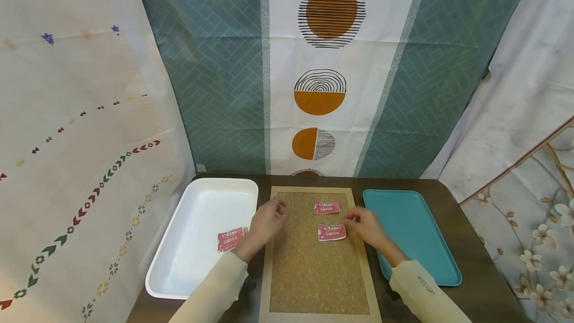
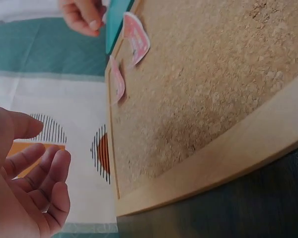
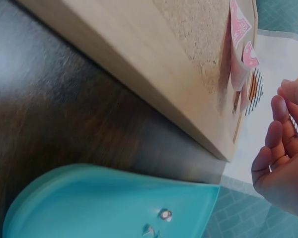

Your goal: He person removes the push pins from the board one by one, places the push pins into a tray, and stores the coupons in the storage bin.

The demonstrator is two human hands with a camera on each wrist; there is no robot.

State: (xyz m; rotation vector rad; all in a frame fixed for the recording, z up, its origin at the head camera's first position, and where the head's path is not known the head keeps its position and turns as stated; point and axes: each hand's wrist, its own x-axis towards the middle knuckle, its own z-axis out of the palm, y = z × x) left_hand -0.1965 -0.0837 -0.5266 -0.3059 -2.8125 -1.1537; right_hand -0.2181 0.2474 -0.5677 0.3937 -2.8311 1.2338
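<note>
Right hand: thumb and finger nearly meeting; can't tell if pinching anything
Left hand: fingers loosely bent, empty
Lower coupon: on corkboard, just left of right fingers
Upper coupon: also placed, beyond
Spare coupons: white tray, left of left fingers; likely remaining

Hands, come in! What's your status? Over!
Left hand empty. Right hand near lower pink coupon. Upper coupon also on corkboard. Nothing visibly in the way.

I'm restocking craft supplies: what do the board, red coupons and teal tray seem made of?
Board: matte, speckled, apparently cork; pale, smooth frame, probably wood.
Red coupons: likely thin printed paper, edges curling, finish unclear.
Teal tray: smooth, evenly coloured, probably plastic.
</note>
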